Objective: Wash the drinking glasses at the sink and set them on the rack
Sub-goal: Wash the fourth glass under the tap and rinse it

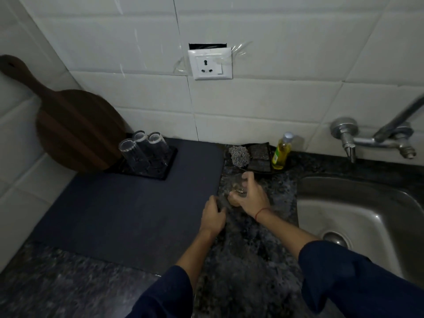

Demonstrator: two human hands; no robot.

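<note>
**Glass in right hand, low over the tabletop beside the sink**

Right hand (250, 197) is wrapped round a clear glass (238, 183), low over the granite tabletop (247, 249), just left of the sink (305, 189). Can't tell if the glass base touches the stone. Left hand (213, 214) is just beside it, fingers curled at the edge of the mat (114, 203). Something translucent may sit under them, but it's too blurred, so I can't tell whether that hand holds anything. Rack (169, 166) sits at the back of the mat, well apart from both hands, with three glasses (132, 150) upside down in it. Tap (378, 141) is on the wall behind the sink, no water visible.

Risks, my read:
- If the glass is wet or soapy, a one-hand grip could slip and it chips on stone or steel
- Dim light plus clear glass makes the rim hard to judge, so it's easy to clip the racked three when placing a fourth
- Those three lean close together, so one knock could topple the neighbours
</note>
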